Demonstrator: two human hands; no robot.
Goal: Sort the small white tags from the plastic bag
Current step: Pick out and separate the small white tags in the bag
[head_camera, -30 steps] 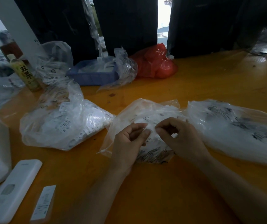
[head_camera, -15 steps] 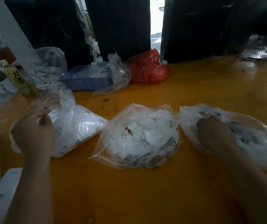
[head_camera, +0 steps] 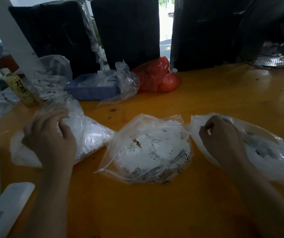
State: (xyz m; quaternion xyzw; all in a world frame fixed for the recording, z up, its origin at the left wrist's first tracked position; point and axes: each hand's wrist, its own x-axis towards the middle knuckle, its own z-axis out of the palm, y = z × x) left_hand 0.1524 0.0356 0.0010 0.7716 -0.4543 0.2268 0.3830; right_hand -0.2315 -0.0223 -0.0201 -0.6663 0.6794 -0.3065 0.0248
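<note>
A: The right hand (head_camera: 223, 140) has its fingers (head_camera: 206, 130) curled, pinching what looks like one white tag (head_camera: 209, 132) over the right bag (head_camera: 266, 152). The left hand (head_camera: 50, 140) is curled on the left bag (head_camera: 89, 134); whether it pinches anything, I cannot tell.

B: Risks?

A: Tags (head_camera: 155, 148) are heaped in the middle bag (head_camera: 148, 152) on the counter (head_camera: 206, 100). A slack pinch could drop one into the wrong bag.

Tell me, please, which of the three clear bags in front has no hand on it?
The middle bag, full of white tags; the left hand and right hand are each at an outer bag.

Clear plastic bag (head_camera: 148, 152) lying flat mid-table, mouth open, small white tags (head_camera: 156, 148) heaped inside.
</note>
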